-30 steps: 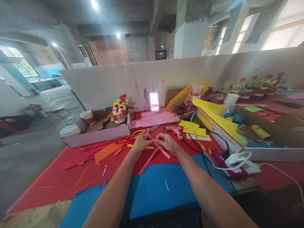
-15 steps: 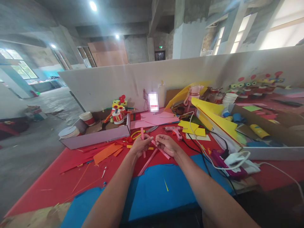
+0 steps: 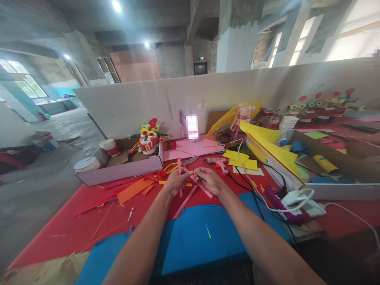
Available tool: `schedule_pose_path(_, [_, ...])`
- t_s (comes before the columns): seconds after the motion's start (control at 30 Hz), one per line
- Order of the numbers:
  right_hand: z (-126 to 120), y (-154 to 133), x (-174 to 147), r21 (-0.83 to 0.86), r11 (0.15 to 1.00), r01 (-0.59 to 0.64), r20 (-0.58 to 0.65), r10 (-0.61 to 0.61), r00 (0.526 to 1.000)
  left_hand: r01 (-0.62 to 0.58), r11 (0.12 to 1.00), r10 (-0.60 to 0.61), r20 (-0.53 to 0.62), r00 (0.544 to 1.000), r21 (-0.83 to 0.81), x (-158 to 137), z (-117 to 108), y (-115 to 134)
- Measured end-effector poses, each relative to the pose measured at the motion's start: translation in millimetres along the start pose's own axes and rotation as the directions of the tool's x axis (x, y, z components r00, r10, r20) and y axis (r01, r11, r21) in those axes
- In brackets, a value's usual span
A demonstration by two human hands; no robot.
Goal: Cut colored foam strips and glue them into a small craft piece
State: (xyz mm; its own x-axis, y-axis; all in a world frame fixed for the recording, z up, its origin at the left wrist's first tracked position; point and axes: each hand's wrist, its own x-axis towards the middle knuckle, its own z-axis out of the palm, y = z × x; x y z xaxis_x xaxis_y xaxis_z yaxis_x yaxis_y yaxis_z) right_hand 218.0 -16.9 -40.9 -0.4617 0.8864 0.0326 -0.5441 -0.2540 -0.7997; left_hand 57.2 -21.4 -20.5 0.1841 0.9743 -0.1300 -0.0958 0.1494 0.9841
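Observation:
My left hand (image 3: 178, 182) is closed on a pink paper strip (image 3: 179, 165), which stands up past the fingers and shows again below them. Fingertip to fingertip with it, my right hand (image 3: 208, 181) pinches at a second pink strip (image 3: 207, 192) that slants down to the right under the palm. Where the two strips meet is partly hidden by my fingers. Another pink strip (image 3: 184, 202) lies slantwise just below the hands. Beyond them are scissors (image 3: 190, 161) and a pink hot glue gun (image 3: 218, 162).
To the left, a shallow box (image 3: 124, 174) holds paper cups and a paper-cup robot figure (image 3: 147, 138). Blue sheet (image 3: 204, 241) covers the near edge. Cables run to a purple power strip (image 3: 286, 208) beside a white box (image 3: 341, 192). Orange paper (image 3: 135, 190) lies left.
My right fingertips have moved slightly left, closer to my left fingertips. The strips and the things on the table stay almost as they were.

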Motion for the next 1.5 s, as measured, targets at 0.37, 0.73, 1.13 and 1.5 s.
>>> schedule_pose_path(0.37, [-4.2,0.5,2.5,-0.099,0.994,0.043,-0.007,-0.044,0.999,-0.033,0.995,0.037,-0.045,0.998,0.099,-2.3,1.0,3.7])
schedule_pose_path(0.73, [-4.6,0.4,5.0,-0.597,0.792,0.129,-0.019,-0.175,0.984,-0.180,0.884,0.233,-0.071,0.970,0.432,1.4,-5.9,4.6])
schedule_pose_path(1.13, [3.2,-5.3,-1.6,-0.087,0.986,0.143,0.042,-0.140,0.989,0.035,0.985,-0.019,0.096,0.995,-0.169,0.8,5.9,-4.9])
schedule_pose_path(1.5, [2.7,-2.0,1.0,-0.007,0.998,0.060,-0.052,-0.060,0.997,0.016,0.992,-0.012,0.031,0.999,-0.125,1.9,3.6,-5.5])
